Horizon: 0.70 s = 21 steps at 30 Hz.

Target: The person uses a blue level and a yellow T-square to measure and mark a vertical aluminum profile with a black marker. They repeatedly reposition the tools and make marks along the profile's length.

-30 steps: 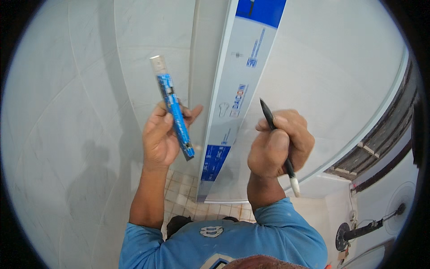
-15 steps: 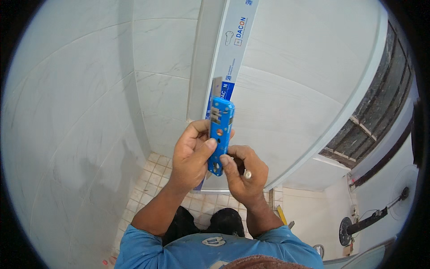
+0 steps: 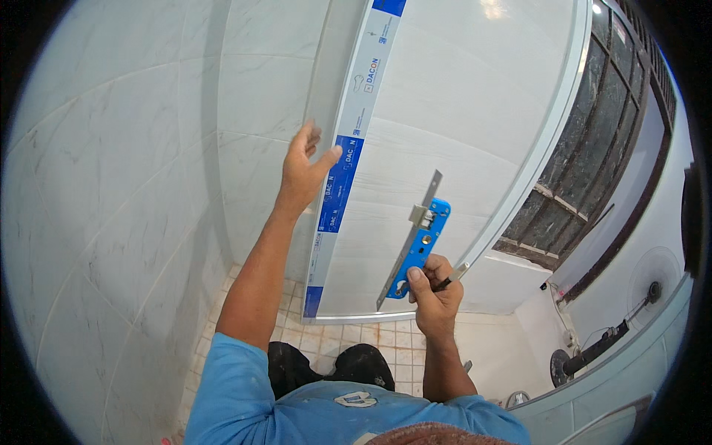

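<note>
In my right hand [image 3: 436,300] is a blue mortise lock [image 3: 420,251] with a long metal faceplate [image 3: 404,259], held by its lower end and tilted, top leaning right. A slim pen-like tool [image 3: 454,276], dark with a pale end, sticks out between the same hand's fingers. My left hand [image 3: 302,167] is raised at the narrow edge of a white door [image 3: 445,159]. Its thumb lies over the blue and grey protective film [image 3: 343,174] on that edge, and its other fingers are spread, slightly blurred. Whether they touch the door I cannot tell.
Marbled wall tiles [image 3: 96,193] rise on the left. Small square floor tiles [image 3: 386,352] lie below, by my legs. At the right are a dark barred window [image 3: 586,148] and a standing fan [image 3: 604,352].
My left hand has let go of the mortise lock and moved up and left to the door edge. My right hand has carried the lock to the right, turning it so its latch shows.
</note>
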Available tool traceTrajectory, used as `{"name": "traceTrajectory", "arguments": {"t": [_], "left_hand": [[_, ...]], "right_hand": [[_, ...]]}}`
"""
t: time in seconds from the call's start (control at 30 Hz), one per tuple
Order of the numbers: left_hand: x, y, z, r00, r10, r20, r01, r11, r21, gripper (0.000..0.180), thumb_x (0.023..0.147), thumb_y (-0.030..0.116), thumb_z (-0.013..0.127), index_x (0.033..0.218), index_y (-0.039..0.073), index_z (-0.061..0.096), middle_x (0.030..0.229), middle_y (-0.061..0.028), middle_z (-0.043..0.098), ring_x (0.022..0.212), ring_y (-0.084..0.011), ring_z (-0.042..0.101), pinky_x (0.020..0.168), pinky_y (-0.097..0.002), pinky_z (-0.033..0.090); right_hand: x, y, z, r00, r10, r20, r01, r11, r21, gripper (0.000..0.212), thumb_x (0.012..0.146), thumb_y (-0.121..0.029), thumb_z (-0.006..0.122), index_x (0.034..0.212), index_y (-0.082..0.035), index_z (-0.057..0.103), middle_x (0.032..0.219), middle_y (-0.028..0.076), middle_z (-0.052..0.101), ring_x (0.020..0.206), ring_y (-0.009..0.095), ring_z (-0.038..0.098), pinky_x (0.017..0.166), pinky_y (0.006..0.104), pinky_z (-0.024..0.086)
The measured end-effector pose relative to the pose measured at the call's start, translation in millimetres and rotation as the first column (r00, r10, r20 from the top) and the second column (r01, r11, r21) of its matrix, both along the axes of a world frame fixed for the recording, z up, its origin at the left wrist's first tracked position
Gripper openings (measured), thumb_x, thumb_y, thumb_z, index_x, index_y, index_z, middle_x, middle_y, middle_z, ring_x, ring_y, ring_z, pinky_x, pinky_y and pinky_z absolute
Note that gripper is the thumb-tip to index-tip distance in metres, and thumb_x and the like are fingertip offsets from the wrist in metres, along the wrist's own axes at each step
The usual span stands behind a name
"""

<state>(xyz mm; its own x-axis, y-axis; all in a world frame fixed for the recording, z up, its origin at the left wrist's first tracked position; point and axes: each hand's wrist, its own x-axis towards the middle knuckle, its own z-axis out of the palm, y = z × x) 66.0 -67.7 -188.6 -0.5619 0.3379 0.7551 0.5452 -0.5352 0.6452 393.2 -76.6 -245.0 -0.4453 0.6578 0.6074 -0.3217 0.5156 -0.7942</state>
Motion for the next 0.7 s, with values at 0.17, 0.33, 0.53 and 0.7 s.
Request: {"name": "traceTrajectory", "arguments": {"t": [0.17,0.33,0.53,0.7], "left_hand": [[1,11,-1,0.971,-0.231,0.064,0.235,0.971,-0.047,0.061,0.102,0.014,0.075,0.154,-0.011,0.055,0.146,-0.0272,0.067,0.132,-0.0321,0.069,0.114,-0.0434,0.056],[16,-4,8,0.966,-0.226,0.121,0.236,0.969,-0.075,0.053,0.101,0.005,0.073,0.15,-0.01,0.059,0.136,-0.0208,0.073,0.119,-0.0237,0.074,0.103,-0.0386,0.061],[21,-8,2,0.991,-0.133,0.016,0.133,0.991,-0.013,0.048,0.099,0.005,0.074,0.144,-0.007,0.063,0.13,-0.017,0.073,0.113,-0.0228,0.073,0.101,-0.0394,0.06],[27,-16,-1,0.989,-0.147,0.022,0.148,0.989,-0.019,0.046,0.098,0.005,0.075,0.14,-0.007,0.064,0.127,-0.0161,0.072,0.113,-0.0231,0.071,0.103,-0.0407,0.058]], "right_hand": [[37,-7,-22,0.994,-0.105,-0.022,0.104,0.993,-0.057,0.019,0.109,-0.012,0.072,0.123,0.0,0.068,0.098,0.005,0.072,0.075,0.006,0.06,0.064,0.0242,0.048],[72,-17,-40,0.976,-0.216,0.011,0.215,0.966,-0.146,0.014,0.109,-0.009,0.069,0.12,0.0,0.068,0.092,0.003,0.071,0.073,0.006,0.059,0.064,0.0239,0.048],[85,-27,-44,0.917,-0.399,-0.001,0.394,0.908,-0.144,0.014,0.109,-0.01,0.07,0.119,0.0,0.067,0.092,0.003,0.072,0.072,0.007,0.06,0.064,0.0238,0.048],[76,-32,-44,0.884,-0.459,-0.093,0.448,0.886,-0.118,0.015,0.109,-0.011,0.07,0.119,0.0,0.067,0.09,0.004,0.073,0.068,0.006,0.058,0.059,0.0239,0.046]]}}
